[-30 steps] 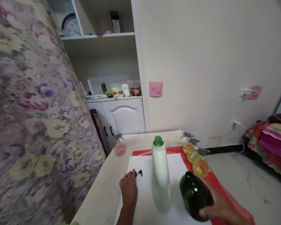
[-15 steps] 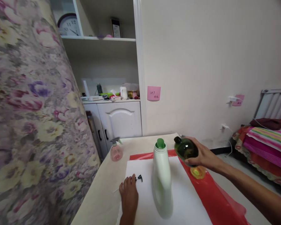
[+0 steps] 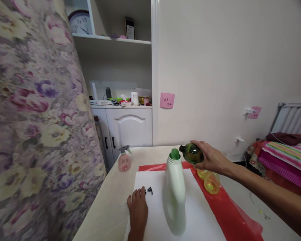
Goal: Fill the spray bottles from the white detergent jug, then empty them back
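Observation:
My right hand [image 3: 212, 159] grips a dark green round bottle [image 3: 191, 153], tipped on its side in the air with its open neck pointing left, just beside the green funnel [image 3: 175, 154] set in the top of a tall white bottle [image 3: 175, 194]. The white bottle stands on a white sheet [image 3: 198, 214]. My left hand [image 3: 137, 209] rests on that sheet, fingers curled on a small black spray nozzle [image 3: 148, 191]. Under my right hand lie yellow spray bottles [image 3: 210, 180].
A pink spray bottle [image 3: 124, 160] stands at the beige table's [image 3: 107, 214] far left. A red plastic sheet [image 3: 230, 214] lies under the white one. A flowered curtain [image 3: 32, 127] hangs close on the left. A white cupboard [image 3: 126, 125] and wall stand behind.
My right hand has lifted the green bottle from low on the right and tipped it, bringing its neck leftward to the funnel. My left hand has stayed by the nozzle.

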Motion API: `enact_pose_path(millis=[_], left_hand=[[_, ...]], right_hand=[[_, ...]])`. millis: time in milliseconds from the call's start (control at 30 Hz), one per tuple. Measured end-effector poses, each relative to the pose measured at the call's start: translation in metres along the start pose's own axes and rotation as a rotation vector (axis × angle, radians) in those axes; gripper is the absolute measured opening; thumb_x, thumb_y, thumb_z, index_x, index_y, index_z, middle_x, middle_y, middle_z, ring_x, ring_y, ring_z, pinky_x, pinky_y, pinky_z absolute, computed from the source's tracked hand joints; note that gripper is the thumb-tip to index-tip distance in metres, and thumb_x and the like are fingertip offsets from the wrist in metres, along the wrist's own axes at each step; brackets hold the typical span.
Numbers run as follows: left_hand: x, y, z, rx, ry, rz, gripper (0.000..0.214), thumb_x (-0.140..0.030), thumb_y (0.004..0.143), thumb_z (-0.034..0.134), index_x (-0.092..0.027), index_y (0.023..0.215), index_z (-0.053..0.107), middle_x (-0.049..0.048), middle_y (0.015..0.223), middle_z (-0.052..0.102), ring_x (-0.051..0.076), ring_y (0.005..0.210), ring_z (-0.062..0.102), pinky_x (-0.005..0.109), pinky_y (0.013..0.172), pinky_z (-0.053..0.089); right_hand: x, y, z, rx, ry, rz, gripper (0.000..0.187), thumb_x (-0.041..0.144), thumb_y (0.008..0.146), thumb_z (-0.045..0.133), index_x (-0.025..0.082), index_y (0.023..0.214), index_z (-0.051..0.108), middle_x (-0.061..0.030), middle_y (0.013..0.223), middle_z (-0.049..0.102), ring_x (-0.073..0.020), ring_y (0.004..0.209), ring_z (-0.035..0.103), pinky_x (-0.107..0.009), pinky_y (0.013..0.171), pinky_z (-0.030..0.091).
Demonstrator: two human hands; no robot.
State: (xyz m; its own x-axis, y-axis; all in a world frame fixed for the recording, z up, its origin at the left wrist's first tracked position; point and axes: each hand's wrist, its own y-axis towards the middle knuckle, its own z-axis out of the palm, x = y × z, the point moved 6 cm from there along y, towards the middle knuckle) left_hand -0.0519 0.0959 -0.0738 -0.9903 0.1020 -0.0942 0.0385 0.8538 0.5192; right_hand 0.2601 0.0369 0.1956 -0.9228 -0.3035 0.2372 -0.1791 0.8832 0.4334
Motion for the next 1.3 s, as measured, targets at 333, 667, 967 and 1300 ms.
enact_pose_path(millis=[333,667,967,1300], left_hand=[[0.0,0.0,-0.001,-0.008,-0.015,-0.002,0.048,0.001,0.086,0.04,-0.02,0.124,0.061,0.0098,0.119,0.066,0.024,0.117,0.053,0.046,0.104,0.029],[0.0,0.0,0.0,0.003,-0.03,-0.004,0.047,0.001,0.086,0.041,-0.018,0.125,0.059,0.0097,0.12,0.066,0.024,0.116,0.054,0.046,0.103,0.028],[0.0,0.0,-0.001,-0.005,-0.02,-0.009,0.047,0.001,0.087,0.038,-0.02,0.123,0.06,0.009,0.118,0.066,0.022,0.115,0.054,0.044,0.104,0.026],[-0.001,0.0,-0.001,-0.004,-0.052,-0.01,0.049,0.002,0.086,0.038,-0.019,0.125,0.059,0.01,0.119,0.066,0.023,0.115,0.054,0.046,0.104,0.027]], right_hand=[[0.011,0.007,-0.006,-0.003,-0.199,-0.034,0.083,0.025,0.064,0.071,0.025,0.139,0.036,-0.0105,0.118,0.056,-0.0289,0.101,0.056,-0.037,0.077,0.046],[0.013,0.01,-0.007,-0.035,-0.255,-0.126,0.08,0.024,0.067,0.068,0.026,0.139,0.035,-0.0115,0.121,0.056,-0.0297,0.103,0.054,-0.039,0.079,0.045],[0.019,0.014,-0.009,-0.037,-0.355,-0.173,0.08,0.022,0.068,0.065,0.025,0.141,0.034,-0.0137,0.125,0.055,-0.0318,0.106,0.052,-0.042,0.082,0.044],[0.022,0.017,-0.01,-0.04,-0.416,-0.192,0.08,0.023,0.068,0.065,0.025,0.141,0.034,-0.0137,0.127,0.054,-0.0326,0.11,0.051,-0.043,0.084,0.045]])
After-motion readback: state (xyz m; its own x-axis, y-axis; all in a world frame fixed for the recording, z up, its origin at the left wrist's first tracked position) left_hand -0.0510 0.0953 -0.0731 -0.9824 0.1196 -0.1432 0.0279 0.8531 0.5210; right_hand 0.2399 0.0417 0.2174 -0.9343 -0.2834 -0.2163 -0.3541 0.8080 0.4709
